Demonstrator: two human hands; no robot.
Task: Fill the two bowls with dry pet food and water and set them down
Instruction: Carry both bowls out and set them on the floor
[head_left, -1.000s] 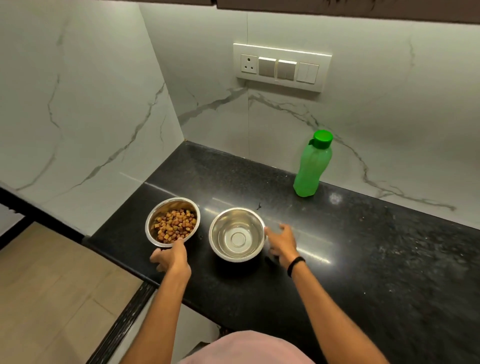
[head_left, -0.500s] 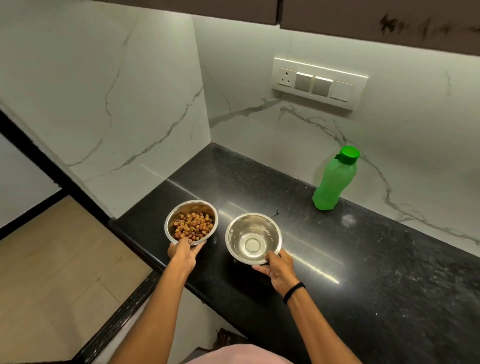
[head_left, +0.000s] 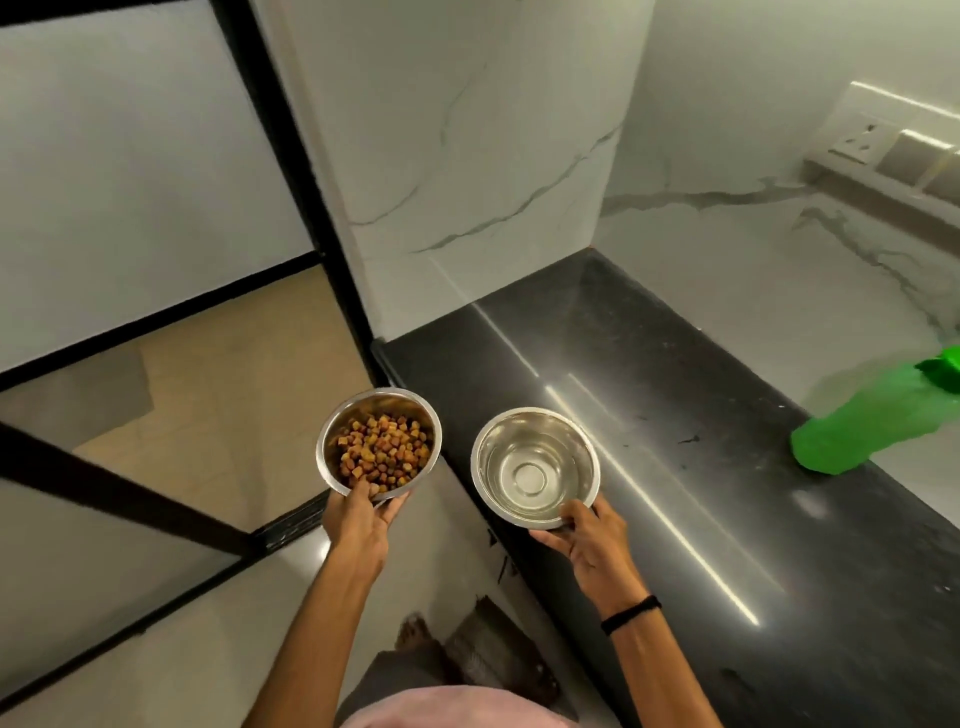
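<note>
the food bowl (head_left: 379, 441), gripped by the left hand (head_left: 358, 519), and water bowl (head_left: 535, 467), by the right hand (head_left: 587, 535), have been lifted off the desk (head_left: 675, 415) toward 9 o'clock for setting down.

We looked down on a black speckled stone worktop (head_left: 675, 415), glossy, with a bright streak of light running along it. White marble-veined wall panels (head_left: 467, 182) met at the worktop's far left corner. A socket-and-switch plate (head_left: 893, 150) sat on the back wall, well above the worktop's rear edge. Beyond the left end stood a black-framed frosted partition (head_left: 291, 156), and past it lay tan floor tiles (head_left: 234, 374).
</note>
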